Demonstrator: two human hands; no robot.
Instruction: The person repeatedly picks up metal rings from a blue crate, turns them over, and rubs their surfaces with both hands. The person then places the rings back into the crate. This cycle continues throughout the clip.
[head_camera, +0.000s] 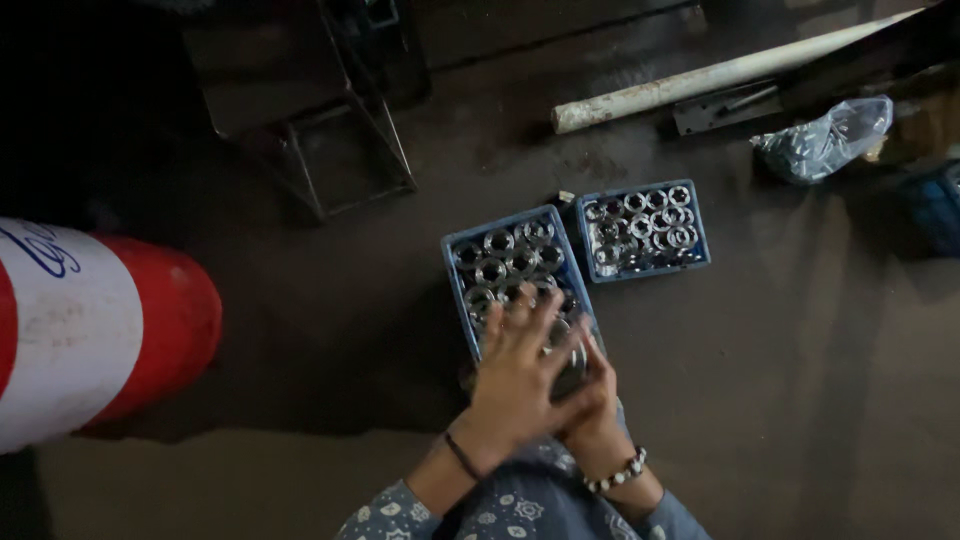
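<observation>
Left hand hides right hand, tray's near end

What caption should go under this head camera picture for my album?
Two hands, left over right, rest at the near end of a blue tray of shiny metal rings, a second tray beside it.

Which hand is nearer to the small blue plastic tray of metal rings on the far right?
Right. The right hand sits under the left, closer to the small blue plastic tray; the left hand lies farther left, over the larger blue tray.
</observation>
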